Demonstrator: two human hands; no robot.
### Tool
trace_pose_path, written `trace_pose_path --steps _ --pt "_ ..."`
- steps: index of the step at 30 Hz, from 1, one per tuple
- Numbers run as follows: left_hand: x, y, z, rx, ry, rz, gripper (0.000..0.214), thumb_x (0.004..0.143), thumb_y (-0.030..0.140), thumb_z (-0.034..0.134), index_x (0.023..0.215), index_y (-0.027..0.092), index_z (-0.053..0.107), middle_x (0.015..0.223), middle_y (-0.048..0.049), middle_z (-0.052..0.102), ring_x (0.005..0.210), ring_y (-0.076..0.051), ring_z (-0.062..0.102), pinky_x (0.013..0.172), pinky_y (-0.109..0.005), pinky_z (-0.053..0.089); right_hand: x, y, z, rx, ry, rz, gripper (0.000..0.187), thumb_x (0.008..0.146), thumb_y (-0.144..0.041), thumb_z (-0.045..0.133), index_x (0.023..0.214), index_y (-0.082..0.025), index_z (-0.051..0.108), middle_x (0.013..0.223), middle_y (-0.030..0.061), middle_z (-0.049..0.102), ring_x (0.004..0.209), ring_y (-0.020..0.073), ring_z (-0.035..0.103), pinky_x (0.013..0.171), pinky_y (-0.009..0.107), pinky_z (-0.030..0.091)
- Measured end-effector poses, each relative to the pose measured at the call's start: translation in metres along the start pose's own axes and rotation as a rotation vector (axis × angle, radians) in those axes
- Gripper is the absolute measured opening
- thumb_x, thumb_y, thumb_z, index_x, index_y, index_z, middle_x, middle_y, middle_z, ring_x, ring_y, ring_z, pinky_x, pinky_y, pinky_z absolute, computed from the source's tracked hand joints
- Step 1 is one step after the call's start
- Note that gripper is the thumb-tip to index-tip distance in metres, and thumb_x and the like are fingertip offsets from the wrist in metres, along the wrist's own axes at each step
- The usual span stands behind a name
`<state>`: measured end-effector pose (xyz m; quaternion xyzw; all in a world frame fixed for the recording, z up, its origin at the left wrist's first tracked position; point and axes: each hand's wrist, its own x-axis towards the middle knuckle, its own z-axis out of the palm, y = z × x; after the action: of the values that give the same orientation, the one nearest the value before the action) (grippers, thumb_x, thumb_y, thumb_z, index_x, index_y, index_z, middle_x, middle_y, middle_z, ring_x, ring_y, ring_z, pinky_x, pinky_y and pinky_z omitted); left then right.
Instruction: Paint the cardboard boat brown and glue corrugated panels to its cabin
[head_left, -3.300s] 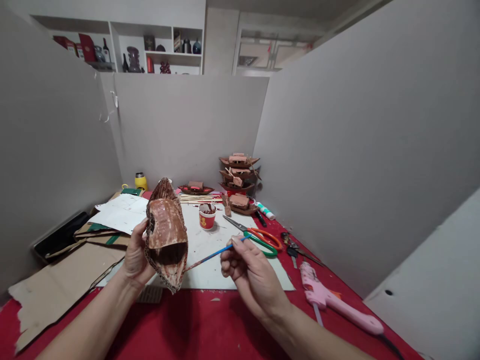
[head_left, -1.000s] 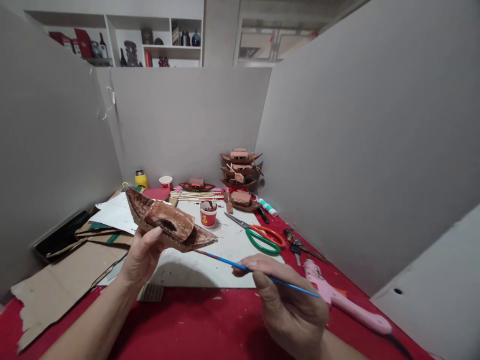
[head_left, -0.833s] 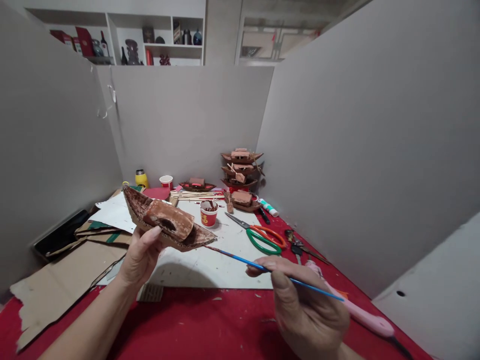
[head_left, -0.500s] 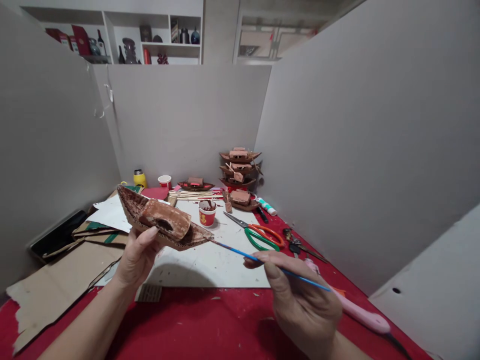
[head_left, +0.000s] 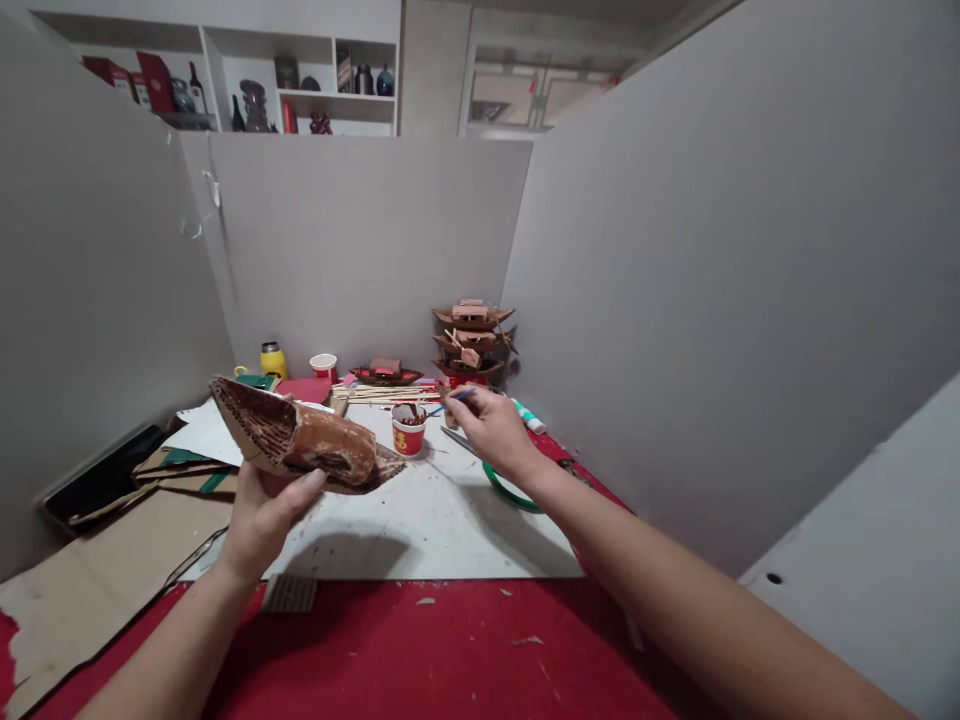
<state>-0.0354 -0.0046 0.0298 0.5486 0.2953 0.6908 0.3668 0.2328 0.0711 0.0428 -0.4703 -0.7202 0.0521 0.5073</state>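
My left hand is closed on a brown cardboard model boat, held tilted above the table with its thumb on the curved cabin. Patchy brown paint covers the boat, and pale streaks show on the cabin. Farther forward, my right hand pinches a thin blue paintbrush. The brush points left, its tip at the rim of a red-and-white paper cup with brown paint smeared inside. Scissors with green handles lie partly hidden under my right forearm.
Finished-looking model boats are stacked at the back, with another boat to their left. Thin wooden sticks, a second paper cup and a yellow bottle stand or lie near the back. Cardboard sheets cover the left side. Grey partitions enclose the table.
My right hand has moved forward and left with the paintbrush, from the boat's right tip to the paper cup. The boat has shifted slightly left and turned in my left hand.
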Motion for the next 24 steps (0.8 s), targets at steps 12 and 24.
trace_pose_path --steps 12,24 --pt "0.003 -0.008 -0.006 -0.082 -0.08 -0.017 0.037 0.069 0.022 0.078 0.106 0.02 0.07 0.097 -0.0057 0.075 0.092 -0.023 0.068 0.087 -0.035 0.055 0.023 0.026 0.035 -0.145 -0.242 0.106 0.022 0.094 -0.032 0.057 0.108 -0.015 0.062 0.104 0.0057 0.066 0.085 0.0172 0.065 0.075 0.036 0.056" --pt "0.004 -0.013 -0.006 -0.009 -0.066 -0.023 0.033 0.07 0.025 0.077 0.101 0.017 0.069 0.098 -0.0076 0.074 0.092 -0.024 0.068 0.086 -0.035 0.055 0.022 0.038 0.046 0.0 -0.241 0.116 0.028 0.094 -0.031 0.058 0.117 -0.017 0.059 0.117 0.008 0.062 0.095 0.0206 0.064 0.08 0.04 0.055"
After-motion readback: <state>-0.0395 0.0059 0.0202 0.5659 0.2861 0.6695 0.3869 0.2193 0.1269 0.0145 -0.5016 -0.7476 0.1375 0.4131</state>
